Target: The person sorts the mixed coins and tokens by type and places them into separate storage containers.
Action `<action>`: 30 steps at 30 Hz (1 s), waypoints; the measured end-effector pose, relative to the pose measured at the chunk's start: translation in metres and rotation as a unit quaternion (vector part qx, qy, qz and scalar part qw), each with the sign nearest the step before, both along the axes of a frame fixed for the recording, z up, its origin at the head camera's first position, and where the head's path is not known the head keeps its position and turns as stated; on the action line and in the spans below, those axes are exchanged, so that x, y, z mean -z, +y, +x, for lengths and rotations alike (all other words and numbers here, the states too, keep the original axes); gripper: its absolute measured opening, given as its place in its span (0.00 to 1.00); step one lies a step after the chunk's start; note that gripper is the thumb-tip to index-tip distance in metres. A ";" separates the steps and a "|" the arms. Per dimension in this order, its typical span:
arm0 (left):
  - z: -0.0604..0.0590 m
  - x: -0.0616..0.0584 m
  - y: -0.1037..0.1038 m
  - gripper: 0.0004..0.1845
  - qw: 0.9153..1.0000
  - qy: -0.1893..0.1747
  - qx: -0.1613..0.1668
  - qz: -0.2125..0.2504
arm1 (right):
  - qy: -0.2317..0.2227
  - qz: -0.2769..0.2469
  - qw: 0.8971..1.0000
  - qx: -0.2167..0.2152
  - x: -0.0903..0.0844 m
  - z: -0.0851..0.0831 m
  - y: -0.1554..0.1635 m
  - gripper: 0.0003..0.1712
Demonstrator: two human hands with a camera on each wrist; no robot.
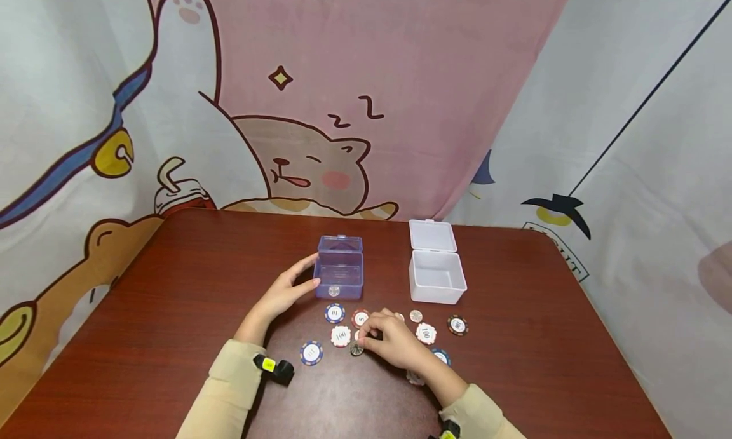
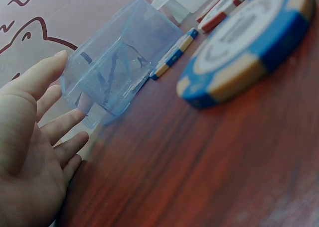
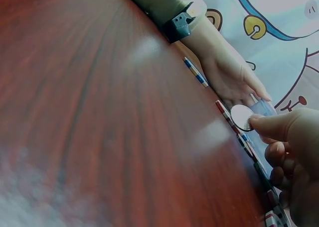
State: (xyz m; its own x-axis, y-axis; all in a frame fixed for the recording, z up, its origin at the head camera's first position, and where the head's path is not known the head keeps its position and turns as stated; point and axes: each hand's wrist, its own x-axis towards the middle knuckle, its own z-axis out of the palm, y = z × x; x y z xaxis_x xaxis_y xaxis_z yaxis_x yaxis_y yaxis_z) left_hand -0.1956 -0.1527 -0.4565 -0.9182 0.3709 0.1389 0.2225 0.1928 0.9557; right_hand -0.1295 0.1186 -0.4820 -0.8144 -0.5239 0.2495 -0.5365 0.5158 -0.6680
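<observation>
A clear blue plastic box point(image 1: 338, 275) stands with its lid raised, and a silver coin point(image 1: 334, 291) shows at its front. My left hand point(image 1: 283, 293) rests against the box's left side, thumb near the front corner and fingers extended, as the left wrist view also shows. Between the thumb and fingers of my right hand point(image 1: 389, 340) is a pinched silver coin point(image 3: 241, 117), held above the table. Just under those fingertips lies a dark coin point(image 1: 357, 349). Close by are a red chip point(image 1: 360, 317), a white chip point(image 1: 340, 336) and a blue chip point(image 1: 334, 312).
A white plastic box point(image 1: 438, 277) with its lid open stands at the back right. Another blue chip point(image 1: 311, 352) lies front left. Right of my right hand are a black chip point(image 1: 457, 325), a white chip point(image 1: 426, 333) and a coin point(image 1: 416, 316). My right forearm partly covers more chips.
</observation>
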 end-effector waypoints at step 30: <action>0.001 0.000 0.000 0.33 1.000 0.011 0.002 0.001 | -0.028 -0.113 0.982 0.149 -0.022 -0.035 -0.007 0.06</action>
State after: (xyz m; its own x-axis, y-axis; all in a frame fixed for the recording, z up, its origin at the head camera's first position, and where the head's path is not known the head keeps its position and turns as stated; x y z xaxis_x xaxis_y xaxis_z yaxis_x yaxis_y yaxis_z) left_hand -0.1950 -0.1529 -0.4565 -0.9131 0.3750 0.1604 0.2447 0.1892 0.9510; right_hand -0.1644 0.1116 -0.4598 -0.9388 -0.1973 0.2822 -0.3435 0.4783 -0.8082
